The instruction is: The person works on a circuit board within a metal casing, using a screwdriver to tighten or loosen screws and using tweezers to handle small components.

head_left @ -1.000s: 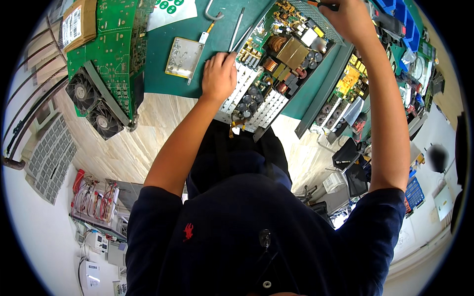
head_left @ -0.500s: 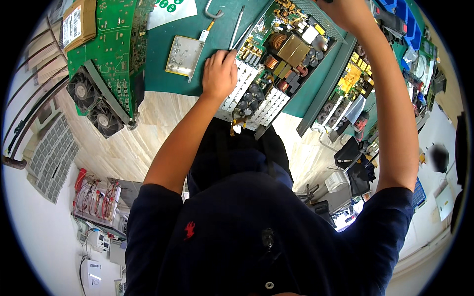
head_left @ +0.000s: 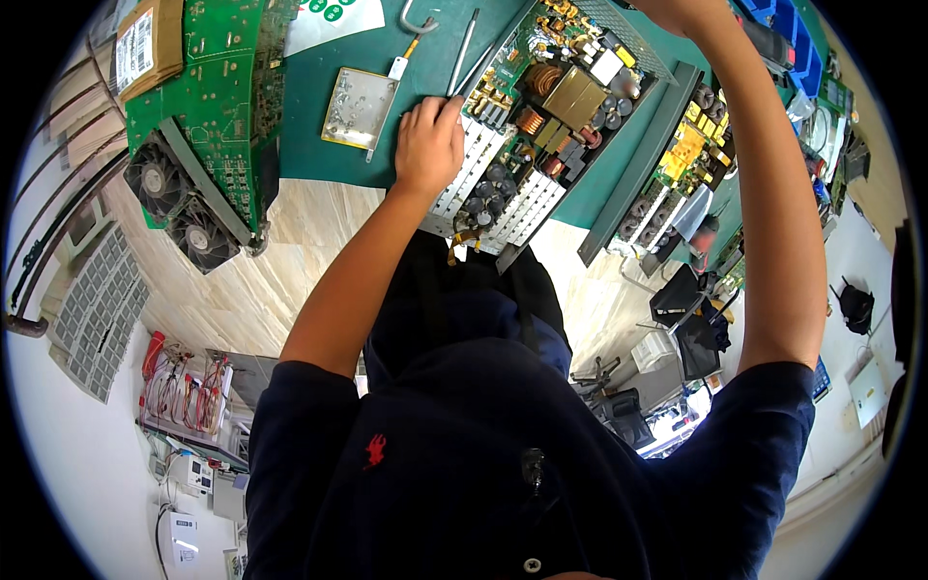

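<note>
An uncovered power supply unit (head_left: pixel 556 106), packed with coils, capacitors and white slotted metal plates, lies on the green mat in front of me. At its left side, my left hand (head_left: pixel 430 145) is closed over the edge with bent fingers. A slim grey metal rod (head_left: pixel 465 48) runs up the mat from beside that hand's fingertips. My right hand (head_left: pixel 677 14) reaches over the unit's far right side at the picture's top edge. Its fingers are cut off, so whatever it holds is hidden. Left of my left hand lies a shallow, stained metal tray (head_left: pixel 358 111).
A large green circuit board (head_left: pixel 217 77) with two black fans (head_left: pixel 198 232) stands at the left. Beyond a long grey metal strip (head_left: pixel 643 164) on the right is another board with yellow parts (head_left: pixel 691 145). Blue bins (head_left: pixel 802 48) stand at the far right.
My right hand has moved up and out of the picture, so its fingers no longer show. My left hand stays at the unit's edge. The view has shifted slightly.
</note>
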The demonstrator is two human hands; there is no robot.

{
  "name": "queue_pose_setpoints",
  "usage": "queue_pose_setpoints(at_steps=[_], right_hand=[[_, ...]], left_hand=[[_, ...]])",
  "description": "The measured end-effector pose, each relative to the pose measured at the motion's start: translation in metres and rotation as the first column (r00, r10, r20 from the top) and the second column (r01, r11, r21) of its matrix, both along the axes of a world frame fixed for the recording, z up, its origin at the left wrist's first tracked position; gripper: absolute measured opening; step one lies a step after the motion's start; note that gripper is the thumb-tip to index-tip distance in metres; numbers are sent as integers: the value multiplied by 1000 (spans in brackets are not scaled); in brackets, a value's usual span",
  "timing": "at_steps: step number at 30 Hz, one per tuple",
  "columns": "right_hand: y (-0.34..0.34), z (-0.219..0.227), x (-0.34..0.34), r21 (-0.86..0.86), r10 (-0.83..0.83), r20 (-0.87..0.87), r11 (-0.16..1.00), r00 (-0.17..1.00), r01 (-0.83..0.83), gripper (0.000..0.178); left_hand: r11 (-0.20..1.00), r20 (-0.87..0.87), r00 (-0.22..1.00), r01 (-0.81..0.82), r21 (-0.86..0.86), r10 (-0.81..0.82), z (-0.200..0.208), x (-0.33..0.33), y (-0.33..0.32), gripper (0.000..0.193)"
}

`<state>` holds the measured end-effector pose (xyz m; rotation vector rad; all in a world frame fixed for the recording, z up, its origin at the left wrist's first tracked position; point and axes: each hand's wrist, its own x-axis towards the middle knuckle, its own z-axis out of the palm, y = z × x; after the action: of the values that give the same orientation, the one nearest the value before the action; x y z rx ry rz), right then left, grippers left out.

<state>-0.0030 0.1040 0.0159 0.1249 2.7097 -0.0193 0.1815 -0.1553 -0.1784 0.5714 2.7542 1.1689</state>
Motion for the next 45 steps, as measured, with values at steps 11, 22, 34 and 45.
queue_pose_setpoints(at_steps=[11, 22, 34, 45], right_hand=[[0, -2, 10, 168, 365, -13, 918, 931, -358, 11], [-12, 3, 35, 194, 301, -40, 938, 953, -289, 16], [10, 2, 47, -397, -165, -466, 917, 869, -39, 31], [25, -105, 65, -950, -601, -303, 249, 740, -187, 19]], left_hand=[[1000, -7, 1000, 4, 11, -4, -1, -1, 1, 28], [1000, -4, 1000, 0, 26, 0, -1, 0, -3, 28], [994, 77, 996, -58, 88, 52, 50, -27, 16, 34], [813, 58, 964, -251, 524, 260, 12, -123, 127, 22]])
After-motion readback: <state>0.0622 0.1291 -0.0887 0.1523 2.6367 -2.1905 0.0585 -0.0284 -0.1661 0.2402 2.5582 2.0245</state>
